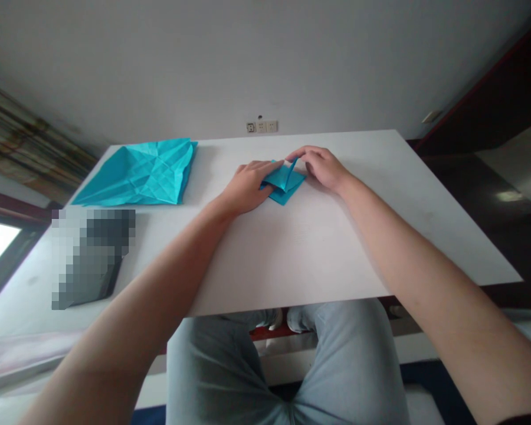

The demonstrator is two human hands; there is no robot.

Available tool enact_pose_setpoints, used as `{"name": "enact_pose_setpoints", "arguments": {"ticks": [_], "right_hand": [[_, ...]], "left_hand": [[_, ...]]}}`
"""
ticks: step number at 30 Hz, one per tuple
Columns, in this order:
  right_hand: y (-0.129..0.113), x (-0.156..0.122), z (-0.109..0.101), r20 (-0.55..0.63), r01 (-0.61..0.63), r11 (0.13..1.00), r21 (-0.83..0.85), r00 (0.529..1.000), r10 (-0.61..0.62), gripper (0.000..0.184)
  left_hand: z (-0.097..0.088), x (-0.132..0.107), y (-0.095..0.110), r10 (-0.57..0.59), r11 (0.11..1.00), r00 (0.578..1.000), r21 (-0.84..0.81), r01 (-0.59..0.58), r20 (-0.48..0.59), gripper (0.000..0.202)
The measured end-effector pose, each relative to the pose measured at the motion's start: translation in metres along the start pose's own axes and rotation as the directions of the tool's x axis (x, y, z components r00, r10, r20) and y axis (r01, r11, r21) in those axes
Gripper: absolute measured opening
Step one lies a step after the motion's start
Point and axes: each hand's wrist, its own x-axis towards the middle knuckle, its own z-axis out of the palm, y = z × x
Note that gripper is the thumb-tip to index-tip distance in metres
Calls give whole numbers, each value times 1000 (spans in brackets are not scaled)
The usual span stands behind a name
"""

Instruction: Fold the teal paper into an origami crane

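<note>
A small folded piece of blue paper (284, 184) lies on the white table (292, 254), a little past its middle. My left hand (248, 186) rests flat on the paper's left side, fingers pressed down on it. My right hand (319, 165) is at the paper's upper right, fingertips pinching a raised flap of it. Both forearms reach in from the near edge.
A large creased sheet of blue paper (141, 172) lies flat at the table's far left corner. A dark flat object (92, 257), blurred out, sits near the left edge. Wall sockets (261, 126) are on the wall behind the table. My knees show below the near edge.
</note>
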Motion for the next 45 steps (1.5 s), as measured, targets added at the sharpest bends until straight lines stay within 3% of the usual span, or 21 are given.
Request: {"name": "enact_pose_setpoints", "arguments": {"ticks": [3, 7, 14, 16, 23, 31, 36, 45], "right_hand": [[1, 0, 0, 35, -6, 1000, 12, 999, 6, 37], [7, 0, -1, 117, 22, 999, -45, 993, -17, 39], [11, -1, -4, 115, 57, 996, -71, 992, -48, 77], [13, -1, -3, 113, 55, 995, -88, 993, -45, 73], [21, 3, -3, 140, 127, 980, -153, 985, -105, 31], [22, 5, -4, 154, 114, 979, -168, 984, -89, 20], [18, 3, -3, 152, 88, 983, -163, 986, -63, 22], [14, 3, -2, 171, 80, 985, -153, 984, -54, 23]], "left_hand": [[3, 0, -5, -25, 999, 1000, 31, 25, -3, 65], [4, 0, -10, -103, 994, 989, 35, 107, -108, 55], [3, 1, -11, -139, 989, 973, 32, 147, -186, 28], [3, 2, -8, -116, 992, 976, 16, 121, -183, 29], [1, 4, 7, -46, 999, 995, 13, 47, -91, 35], [1, 4, 4, -87, 996, 985, 6, 89, -149, 36], [0, 4, 5, -86, 995, 989, 47, 92, -120, 28], [1, 5, 5, -76, 994, 976, 64, 91, -205, 29]]}}
